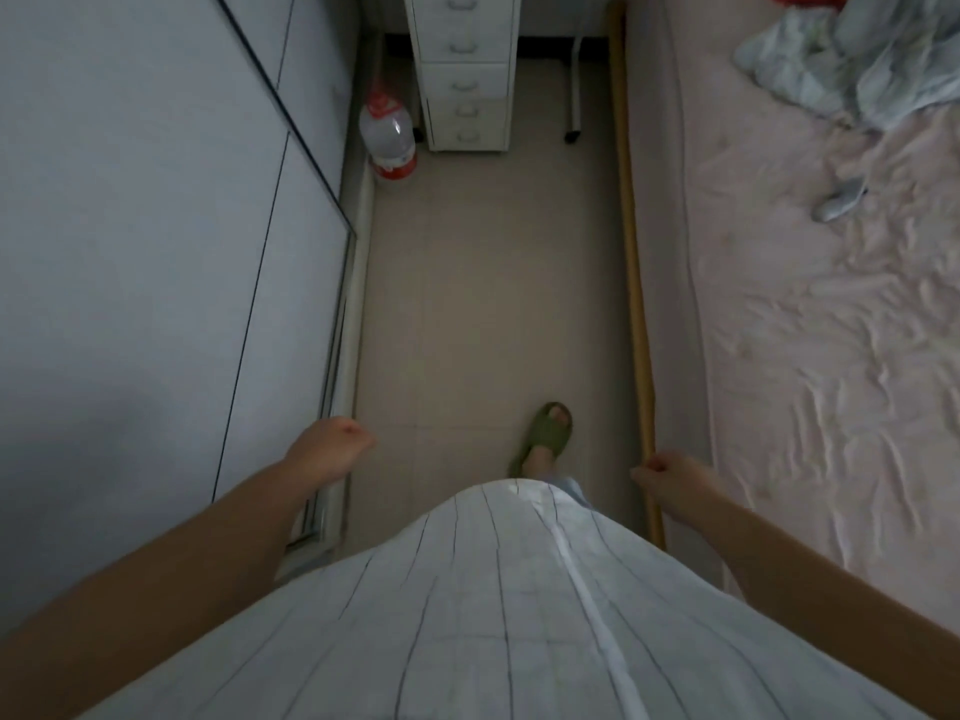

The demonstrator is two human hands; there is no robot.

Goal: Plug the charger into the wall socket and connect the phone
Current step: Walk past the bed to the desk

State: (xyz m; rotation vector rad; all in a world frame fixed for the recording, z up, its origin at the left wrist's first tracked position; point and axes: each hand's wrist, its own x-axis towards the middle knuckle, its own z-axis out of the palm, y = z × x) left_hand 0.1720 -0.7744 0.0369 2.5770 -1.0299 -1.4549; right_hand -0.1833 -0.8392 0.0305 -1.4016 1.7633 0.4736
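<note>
No charger, phone or wall socket shows in the head view. My left hand (pixel 332 446) hangs beside the grey wardrobe doors (pixel 156 252), fingers curled into a loose fist with nothing in it. My right hand (pixel 670 478) hangs near the wooden bed rail (pixel 631 252), also curled shut and empty. Between both arms are my white striped shirt and one foot in a green slipper (pixel 545 433) on the tiled floor.
A narrow tiled aisle (pixel 483 278) runs between the sliding wardrobe on the left and a pink-sheeted bed (pixel 831 330) on the right. At the far end stand a white drawer unit (pixel 465 75) and a large plastic bottle (pixel 388 135). Crumpled bedding (pixel 857 59) lies on the bed.
</note>
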